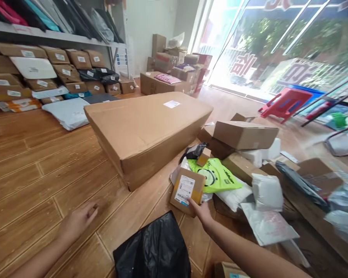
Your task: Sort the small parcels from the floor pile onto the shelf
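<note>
Right hand (pixel 201 210): extended forward, fingers pinched on the near lower corner of a small cardboard parcel (pixel 187 191). The parcel is tilted up off the wooden floor (pixel 40 170), its white shipping label facing the camera, its long axis running roughly near-to-far and leaning away. It lies directly ahead of the right hand, at the near edge of a heap of parcels.

Left hand (pixel 78 220): holds nothing; fingers loosely curled, hovering low over the floor boards, well apart from the parcel and to its left. The right hand is plainly the nearer one.

Adjacent items:
- Long cardboard box (pixel 146 131), flat on the floor, just beyond and left of the small parcel; long axis runs diagonally from near left to far right.
- Green mailer bag (pixel 217 175), just beside the parcel on its right, partly behind it.
- Black plastic bag (pixel 153 249), on the floor near the person, between the two forearms.
- White mailer bags (pixel 266 191) and brown boxes, piled to the right.
- Shelf (pixel 46 36) with labelled cartons stacked under it, far left.
- Red stool (pixel 284 102), overturned by the glass front.
</note>
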A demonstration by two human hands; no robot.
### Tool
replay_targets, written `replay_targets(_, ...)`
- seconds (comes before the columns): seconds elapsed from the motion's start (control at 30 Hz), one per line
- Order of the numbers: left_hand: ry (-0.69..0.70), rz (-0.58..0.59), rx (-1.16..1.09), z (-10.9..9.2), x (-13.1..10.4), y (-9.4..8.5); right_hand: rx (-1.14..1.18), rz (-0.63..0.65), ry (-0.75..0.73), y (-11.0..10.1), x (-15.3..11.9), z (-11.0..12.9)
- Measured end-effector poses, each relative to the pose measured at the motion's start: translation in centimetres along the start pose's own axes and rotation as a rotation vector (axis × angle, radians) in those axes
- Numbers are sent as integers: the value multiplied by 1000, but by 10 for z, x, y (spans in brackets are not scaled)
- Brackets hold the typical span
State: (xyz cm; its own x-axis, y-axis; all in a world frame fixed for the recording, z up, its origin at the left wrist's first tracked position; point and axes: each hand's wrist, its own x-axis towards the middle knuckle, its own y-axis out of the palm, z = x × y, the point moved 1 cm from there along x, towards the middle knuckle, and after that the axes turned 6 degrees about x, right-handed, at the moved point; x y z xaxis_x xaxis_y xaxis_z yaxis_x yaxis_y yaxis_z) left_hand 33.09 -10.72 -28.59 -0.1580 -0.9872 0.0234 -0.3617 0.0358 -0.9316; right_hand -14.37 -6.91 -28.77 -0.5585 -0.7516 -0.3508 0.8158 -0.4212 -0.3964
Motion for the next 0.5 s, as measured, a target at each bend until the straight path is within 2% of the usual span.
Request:
replay_targets(0.1, 156, 52, 32, -27, 0, 10, 11, 84, 39, 12, 12, 4)
replay_targets(0.17, 296, 70, 33, -44, -6, 13, -21, 103, 32, 10, 10, 1)
replay_targets(0.23, 463, 70, 42, -59, -16, 15, -78, 112, 13, -2, 1, -1)
replay_targets(0.3, 561, 42, 59, -74, -24, 14, -130, 163, -13, -23, -15, 5)
replay_targets(0.33, 575, 41, 48, -84, -26, 12, -176, 248, -44, -34, -24, 11)
replay_targets(0.4, 505, 73, -48, -111, -23, 8, -339, 507, -151, -53, -45, 28)
replay_targets(0.43, 442, 133, -136, -128, -18, 5, -454, 654, -219, -58, -56, 38)
replay_targets(0.5, 310, 367, -336, -168, -5, -1, -684, 860, -359, -60, -73, 54)
